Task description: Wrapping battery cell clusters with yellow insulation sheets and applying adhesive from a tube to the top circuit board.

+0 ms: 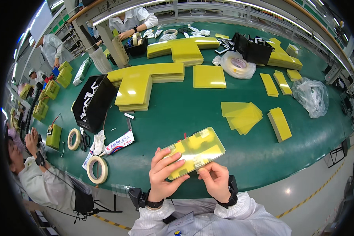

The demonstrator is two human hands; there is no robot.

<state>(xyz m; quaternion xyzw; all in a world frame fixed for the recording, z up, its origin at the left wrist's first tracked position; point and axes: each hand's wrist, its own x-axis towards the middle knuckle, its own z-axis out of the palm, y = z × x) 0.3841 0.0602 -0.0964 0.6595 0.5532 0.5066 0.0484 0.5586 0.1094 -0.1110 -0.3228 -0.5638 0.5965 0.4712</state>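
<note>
Yellow on the flat pack [192, 152] at 5 o'clock; green across the desk [177, 108]; black on the bin [103, 107] at 9 o'clock; white, red and blue on the tube [118, 143] at 8 o'clock; striped yellow-black along the floor tape [299, 203] at 4 o'clock.

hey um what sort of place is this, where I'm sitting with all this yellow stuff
Most likely a factory assembly area: a long green workbench, stacked yellow sheets and co-workers in white coats along the bench suggest it.
</note>
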